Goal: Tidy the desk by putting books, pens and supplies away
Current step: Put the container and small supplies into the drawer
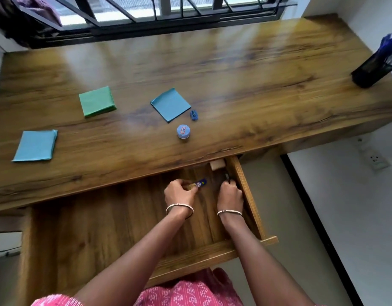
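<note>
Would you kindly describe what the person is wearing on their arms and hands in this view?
Both forearms are bare, with no sleeves reaching them. The left hand has a thin metal bangle at the wrist, seemingly with a second darker one beside it. The right hand has a similar slim silvery bangle. No rings or watch are visible. Pink clothing with a white pattern shows at the bottom edge.

Open drawer (245, 191) floor bare left of both hands, right wall close, desk (234, 62) overhanging

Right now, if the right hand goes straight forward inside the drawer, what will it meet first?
Probably the small dark item at its fingertips; the right hand may touch it already. Beyond sits the pale wooden block at the drawer back. Depth is unclear.
</note>
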`<state>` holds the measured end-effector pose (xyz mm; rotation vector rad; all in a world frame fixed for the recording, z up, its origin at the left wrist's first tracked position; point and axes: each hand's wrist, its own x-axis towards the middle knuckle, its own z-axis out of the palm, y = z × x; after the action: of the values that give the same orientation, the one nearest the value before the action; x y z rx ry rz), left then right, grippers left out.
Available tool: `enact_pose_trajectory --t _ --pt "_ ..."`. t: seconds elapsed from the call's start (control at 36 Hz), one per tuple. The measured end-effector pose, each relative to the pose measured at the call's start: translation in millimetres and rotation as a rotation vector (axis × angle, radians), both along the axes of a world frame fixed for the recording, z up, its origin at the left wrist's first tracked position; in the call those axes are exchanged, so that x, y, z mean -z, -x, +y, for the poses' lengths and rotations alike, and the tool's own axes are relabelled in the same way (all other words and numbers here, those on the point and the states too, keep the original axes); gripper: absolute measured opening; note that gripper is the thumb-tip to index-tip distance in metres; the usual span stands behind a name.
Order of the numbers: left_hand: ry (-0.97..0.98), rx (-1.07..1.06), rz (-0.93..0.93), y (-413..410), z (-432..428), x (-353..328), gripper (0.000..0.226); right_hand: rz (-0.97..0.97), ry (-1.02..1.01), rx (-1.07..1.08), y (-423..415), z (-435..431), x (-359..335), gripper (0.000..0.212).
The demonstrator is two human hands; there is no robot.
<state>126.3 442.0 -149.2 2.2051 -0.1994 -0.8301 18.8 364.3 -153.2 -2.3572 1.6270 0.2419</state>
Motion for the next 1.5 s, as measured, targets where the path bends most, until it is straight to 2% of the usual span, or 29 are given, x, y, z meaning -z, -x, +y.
enact_pose_trajectory --t 0.17,0.28,0.36,0.47,0.58,0.78,0.97,1.08,1.22,1.42,1.5 --pt "-0.051 0.050 -0.224 1 -9 -16 0.025 -0.189 0.029 0.065 1 7 1 0.018" --pt "-0.026 0.119 -0.289 9 -12 -22 0.023 -0.329 -0.070 -0.090 -2 11 7 0.037" --pt "0.007 0.208 -0.353 16 -14 -24 0.024 -0.424 -0.114 -0.137 -13 10 11 0.033" --pt "0.066 0.249 -0.360 17 -16 -25 0.027 -0.497 -0.142 -0.033 -21 4 14 0.017" --pt "0.127 0.202 -0.334 12 -14 -27 0.028 -0.558 -0.152 0.126 -28 -4 22 0.016" --pt "0.195 0.144 -0.460 -6 4 -36 0.013 -0.515 -0.111 0.211 -45 -20 26 0.023" --pt "0.249 0.100 -0.497 -24 14 -46 0.011 -0.396 -0.061 0.253 -55 -18 29 0.013" --pt "0.253 0.083 -0.492 -29 19 -47 0.010 -0.441 -0.049 0.281 -58 -18 29 0.025" --pt "0.258 0.077 -0.480 -31 22 -47 0.010 -0.455 -0.054 0.318 -59 -18 30 0.017" --pt "0.279 0.067 -0.455 -42 18 -50 0.011 -0.523 -0.049 0.386 -58 -7 12 0.042" --pt "0.296 0.067 -0.481 -52 10 -54 0.011 -0.569 -0.078 0.446 -48 4 -6 0.038"
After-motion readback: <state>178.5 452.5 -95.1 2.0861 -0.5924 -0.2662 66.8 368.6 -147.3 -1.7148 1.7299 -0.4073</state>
